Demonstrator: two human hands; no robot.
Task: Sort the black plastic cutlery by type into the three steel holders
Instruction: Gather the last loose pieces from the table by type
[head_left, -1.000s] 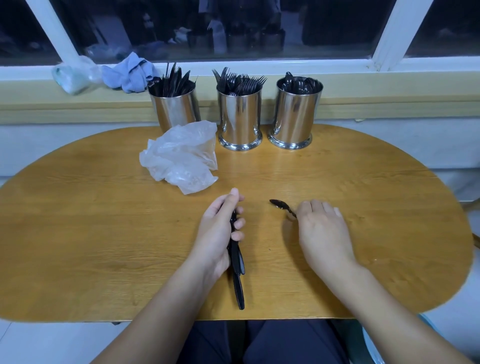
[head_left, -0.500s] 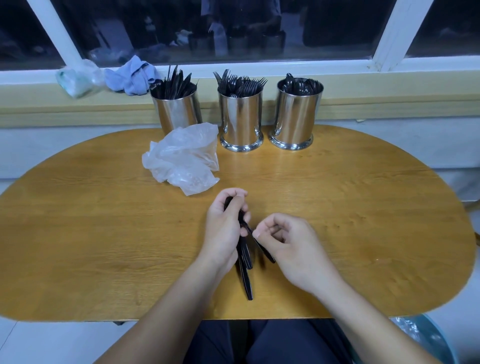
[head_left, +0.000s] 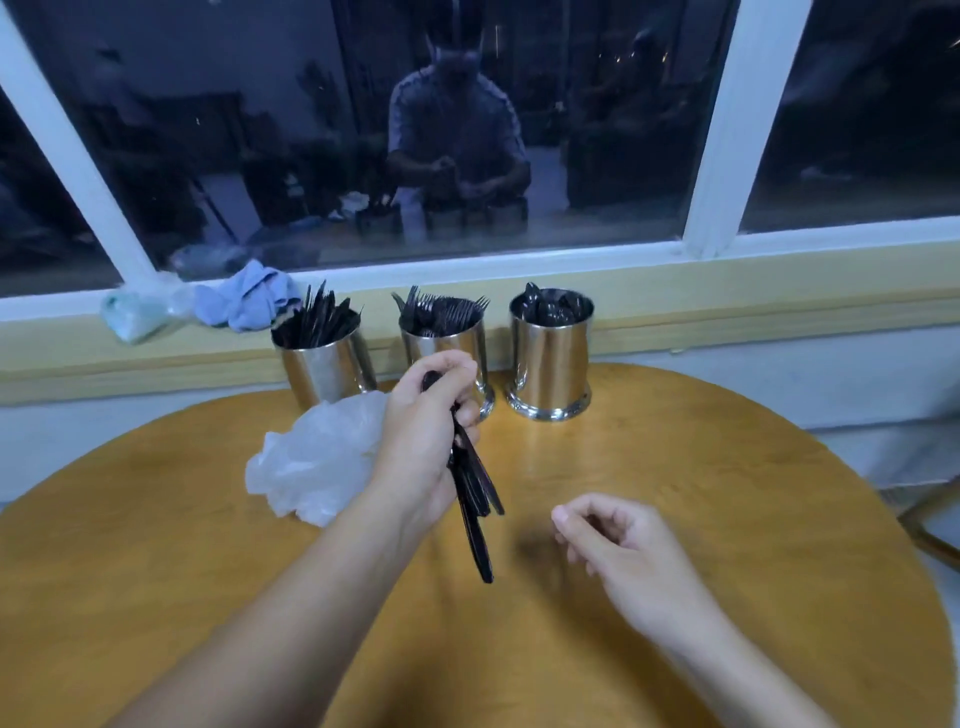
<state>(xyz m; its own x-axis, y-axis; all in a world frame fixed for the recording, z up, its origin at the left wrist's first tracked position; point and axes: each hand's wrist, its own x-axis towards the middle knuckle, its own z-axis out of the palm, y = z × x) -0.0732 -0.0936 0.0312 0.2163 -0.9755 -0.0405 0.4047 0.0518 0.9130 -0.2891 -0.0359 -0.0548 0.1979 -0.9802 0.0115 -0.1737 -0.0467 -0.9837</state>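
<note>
My left hand (head_left: 422, 441) is raised above the table, shut on a bundle of black plastic cutlery (head_left: 474, 493) whose handles hang down toward me; it covers the front of the middle holder. My right hand (head_left: 618, 545) hovers lower right, fingers loosely curled with nothing in them. Three steel holders stand at the table's far edge: the left holder (head_left: 324, 366) has knives, the middle holder (head_left: 480, 338) has forks, the right holder (head_left: 550, 364) has spoons.
A crumpled clear plastic bag (head_left: 317, 462) lies on the wooden table (head_left: 701, 519) just left of my left hand. A blue cloth (head_left: 247, 301) and a bagged item (head_left: 137, 312) sit on the window sill behind the holders.
My left hand has lifted the cutlery bundle off the table and moved it toward the holders. My right hand passed its piece over, then drew back to the right, holding nothing. The view has tilted upward.
</note>
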